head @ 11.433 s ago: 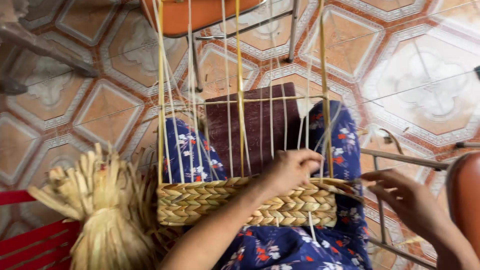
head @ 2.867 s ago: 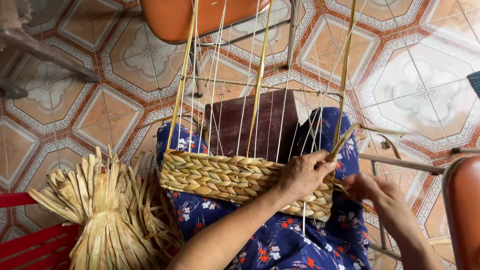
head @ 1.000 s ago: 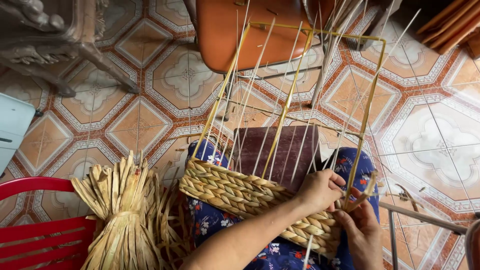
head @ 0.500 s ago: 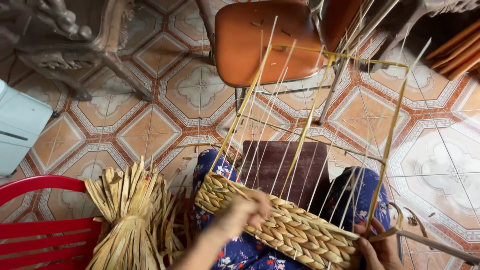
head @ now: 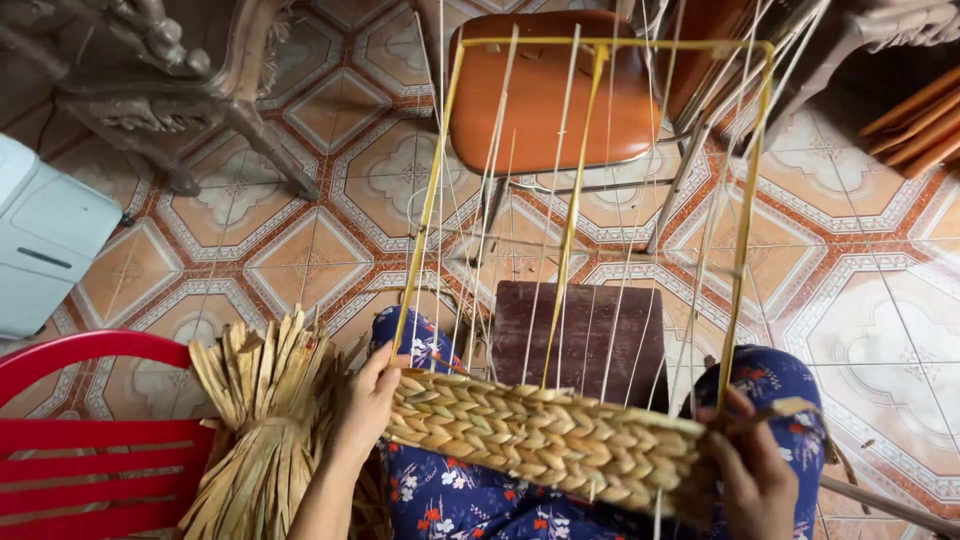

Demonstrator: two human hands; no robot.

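Half-woven basket (head: 545, 440) resting across the lap, held at both ends. Lower band made of thick braided straw rows, tan and golden, tightly packed; above it, bare pale uprights rising inside a yellow wire frame (head: 590, 130) with a straight top bar and a centre rod. Slightly tilted, right end lower.

Left hand (head: 368, 400) pressed flat against the left end of the woven band, fingers spread open along its side, thumb at the top edge. Right hand (head: 755, 475) wrapped around the right end, grip closed on the basket edge and a loose strand there.

Bundle of dried straw (head: 265, 420) just beside the left hand, leaning on a red plastic chair (head: 90, 440). Dark wooden stool (head: 585, 340) behind the basket, between blue flowered trouser knees (head: 450, 495). Orange chair seat (head: 540, 95) further back, seen through the uprights. Carved wooden furniture leg (head: 190, 100) upper left, pale blue box (head: 45, 235) at far left, patterned floor tiles (head: 870, 250) all round.
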